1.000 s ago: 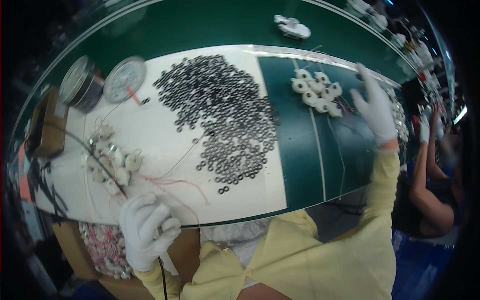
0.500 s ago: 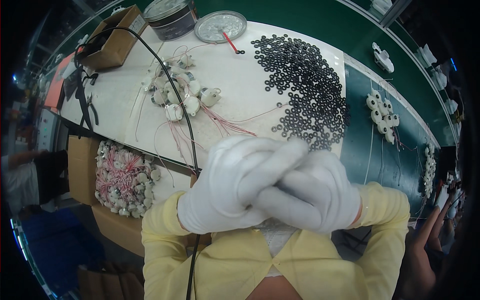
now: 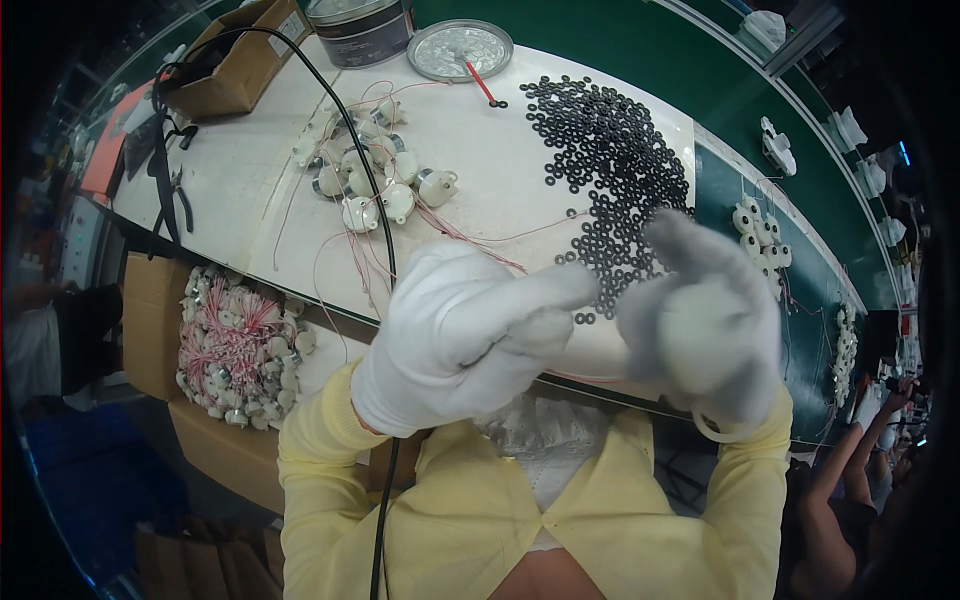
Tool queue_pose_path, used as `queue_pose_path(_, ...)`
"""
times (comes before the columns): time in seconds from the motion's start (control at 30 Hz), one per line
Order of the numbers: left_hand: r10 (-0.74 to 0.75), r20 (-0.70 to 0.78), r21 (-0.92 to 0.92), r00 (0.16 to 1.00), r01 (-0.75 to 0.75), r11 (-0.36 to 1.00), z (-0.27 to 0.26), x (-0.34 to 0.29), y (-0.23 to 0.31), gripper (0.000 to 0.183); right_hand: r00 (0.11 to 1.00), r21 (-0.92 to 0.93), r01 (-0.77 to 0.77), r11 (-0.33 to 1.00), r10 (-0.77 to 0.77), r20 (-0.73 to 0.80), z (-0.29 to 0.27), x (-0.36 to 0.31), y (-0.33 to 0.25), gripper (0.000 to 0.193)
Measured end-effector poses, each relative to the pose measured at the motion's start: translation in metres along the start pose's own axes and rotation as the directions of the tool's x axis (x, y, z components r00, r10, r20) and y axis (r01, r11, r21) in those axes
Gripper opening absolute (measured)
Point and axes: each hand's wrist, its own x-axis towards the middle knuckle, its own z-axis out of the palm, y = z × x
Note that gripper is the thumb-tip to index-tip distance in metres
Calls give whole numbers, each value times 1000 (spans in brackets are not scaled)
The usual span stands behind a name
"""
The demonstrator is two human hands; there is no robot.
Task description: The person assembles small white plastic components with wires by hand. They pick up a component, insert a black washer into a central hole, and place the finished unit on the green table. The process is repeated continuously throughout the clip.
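Note:
My left hand (image 3: 465,340), in a white glove, is held above the table's near edge. Its fingers are bent together and point right; whatever they may hold is hidden. My gloved right hand (image 3: 735,300), smeared by motion, is apart from it on the right, thumb raised. Against its palm is a round pale thing (image 3: 697,338), blurred, which looks like a small white motor. A thin red wire (image 3: 590,379) runs toward that hand. Beyond my hands lie many small black rings (image 3: 610,170) and a cluster of small white motors (image 3: 365,175) with pink wires.
A black cable (image 3: 378,200) arches over the table to my left. A cardboard box (image 3: 150,310) of wired motors stands at left. Farther back are a tin (image 3: 360,35), a round lid (image 3: 430,50) with a red stick (image 3: 480,82), and an open box (image 3: 235,80). White motors (image 3: 762,235) stand at right.
My hands were pressed together and have come apart. The right hand has moved right and turned, showing the round pale thing; the left has stayed nearly in place.

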Motion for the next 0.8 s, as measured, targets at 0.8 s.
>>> queue_pose_path(0.8, -152, 176, 874, 973, -83, 478, 2, -1, -80, 24, 966, -857, -255, 447, 86, -243, -92, -92, 34, 36)
